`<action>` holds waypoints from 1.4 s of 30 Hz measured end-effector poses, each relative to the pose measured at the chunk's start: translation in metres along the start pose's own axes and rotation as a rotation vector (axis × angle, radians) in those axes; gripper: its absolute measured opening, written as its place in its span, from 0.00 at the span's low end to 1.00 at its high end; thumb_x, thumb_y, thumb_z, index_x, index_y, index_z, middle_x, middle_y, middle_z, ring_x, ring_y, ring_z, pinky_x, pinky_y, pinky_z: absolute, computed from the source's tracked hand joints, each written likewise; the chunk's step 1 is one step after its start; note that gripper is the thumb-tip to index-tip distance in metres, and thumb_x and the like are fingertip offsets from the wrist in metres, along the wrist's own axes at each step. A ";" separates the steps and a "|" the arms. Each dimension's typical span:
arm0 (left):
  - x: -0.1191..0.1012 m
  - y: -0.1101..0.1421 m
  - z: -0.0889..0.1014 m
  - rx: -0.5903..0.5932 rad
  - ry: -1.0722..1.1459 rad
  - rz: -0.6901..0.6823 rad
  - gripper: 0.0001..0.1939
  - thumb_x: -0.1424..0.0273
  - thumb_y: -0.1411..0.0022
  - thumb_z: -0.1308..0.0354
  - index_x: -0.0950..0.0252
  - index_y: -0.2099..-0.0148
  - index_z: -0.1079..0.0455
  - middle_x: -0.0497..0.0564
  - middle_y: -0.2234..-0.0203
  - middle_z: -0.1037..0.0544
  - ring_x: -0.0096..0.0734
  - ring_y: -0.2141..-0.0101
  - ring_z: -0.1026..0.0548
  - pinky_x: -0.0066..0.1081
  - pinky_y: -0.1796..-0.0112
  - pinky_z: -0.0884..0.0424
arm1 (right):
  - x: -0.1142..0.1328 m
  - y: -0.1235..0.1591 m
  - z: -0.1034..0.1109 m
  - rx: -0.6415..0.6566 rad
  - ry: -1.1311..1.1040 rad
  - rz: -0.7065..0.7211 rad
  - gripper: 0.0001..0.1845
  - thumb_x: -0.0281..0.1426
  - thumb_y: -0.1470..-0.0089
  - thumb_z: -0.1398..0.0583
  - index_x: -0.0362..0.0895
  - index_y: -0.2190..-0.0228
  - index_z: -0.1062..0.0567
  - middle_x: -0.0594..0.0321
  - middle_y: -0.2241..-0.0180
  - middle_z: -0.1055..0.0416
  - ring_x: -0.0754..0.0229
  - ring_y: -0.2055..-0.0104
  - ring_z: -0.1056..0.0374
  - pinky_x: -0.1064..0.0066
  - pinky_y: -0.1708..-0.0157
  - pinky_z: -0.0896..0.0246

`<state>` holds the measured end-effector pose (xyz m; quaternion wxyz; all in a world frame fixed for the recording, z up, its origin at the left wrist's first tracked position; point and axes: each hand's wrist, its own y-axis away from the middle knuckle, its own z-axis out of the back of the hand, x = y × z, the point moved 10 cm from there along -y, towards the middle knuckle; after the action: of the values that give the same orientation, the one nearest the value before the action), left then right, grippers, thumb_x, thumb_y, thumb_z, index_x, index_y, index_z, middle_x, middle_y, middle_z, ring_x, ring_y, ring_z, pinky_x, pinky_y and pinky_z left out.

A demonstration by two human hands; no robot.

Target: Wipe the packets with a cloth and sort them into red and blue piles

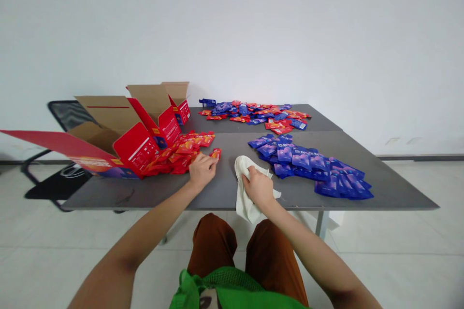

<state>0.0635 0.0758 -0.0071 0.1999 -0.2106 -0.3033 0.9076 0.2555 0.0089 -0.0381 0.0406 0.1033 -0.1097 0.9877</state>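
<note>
My right hand (258,187) grips a white cloth (246,207) on the near part of the dark table, and one end of the cloth hangs over the front edge. Curled fingers close my left hand (202,171), which has a small red packet (216,153) at its fingertips. Just left of that hand lies a heap of red packets (181,151), spread up against the boxes. Blue packets (302,159) lie in overlapping rows to the right of the cloth.
Open red cartons (136,149) line the table's left side, flaps raised. A mixed pile of red and blue packets (250,111) lies at the back. The table (391,190) has its front edge close to my knees. A black chair (58,188) stands at the left.
</note>
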 end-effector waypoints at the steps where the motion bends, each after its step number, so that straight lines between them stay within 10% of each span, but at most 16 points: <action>1: 0.000 0.002 -0.011 0.049 -0.037 -0.016 0.13 0.70 0.38 0.50 0.59 0.64 0.24 0.53 0.69 0.22 0.38 0.61 0.30 0.36 0.56 0.34 | 0.000 0.000 0.001 -0.009 -0.005 -0.001 0.12 0.40 0.38 0.49 0.46 0.58 0.34 0.56 0.63 0.25 0.52 0.63 0.27 0.68 0.67 0.39; 12: 0.007 -0.002 -0.054 0.467 -0.512 -0.069 0.16 0.79 0.38 0.55 0.68 0.58 0.26 0.61 0.60 0.25 0.48 0.53 0.35 0.36 0.62 0.33 | -0.004 -0.002 -0.003 -0.019 -0.026 -0.017 0.11 0.40 0.39 0.48 0.45 0.61 0.34 0.58 0.65 0.25 0.53 0.65 0.27 0.69 0.70 0.42; 23: -0.003 0.002 -0.057 0.462 -0.600 -0.062 0.27 0.81 0.37 0.62 0.68 0.39 0.36 0.64 0.44 0.32 0.51 0.45 0.36 0.47 0.51 0.38 | -0.007 -0.002 -0.002 -0.025 -0.079 -0.022 0.11 0.39 0.39 0.48 0.45 0.60 0.34 0.58 0.65 0.26 0.56 0.65 0.28 0.70 0.71 0.44; 31: 0.005 0.001 -0.058 0.520 -0.729 -0.013 0.22 0.81 0.41 0.57 0.75 0.54 0.23 0.66 0.48 0.27 0.51 0.40 0.40 0.52 0.39 0.65 | -0.007 -0.003 -0.003 -0.045 -0.098 -0.019 0.10 0.39 0.39 0.47 0.45 0.63 0.35 0.59 0.66 0.26 0.55 0.67 0.28 0.70 0.72 0.45; 42: 0.010 -0.080 -0.039 0.352 -0.279 -0.096 0.23 0.78 0.47 0.53 0.63 0.54 0.22 0.52 0.53 0.22 0.35 0.49 0.29 0.33 0.47 0.36 | -0.010 -0.002 -0.004 -0.068 -0.157 -0.046 0.08 0.37 0.40 0.46 0.46 0.63 0.34 0.59 0.68 0.26 0.56 0.68 0.28 0.71 0.72 0.45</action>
<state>0.0932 0.1577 0.0127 0.2329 -0.0303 -0.1746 0.9562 0.2643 0.0112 -0.0437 0.0580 0.1813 -0.1438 0.9711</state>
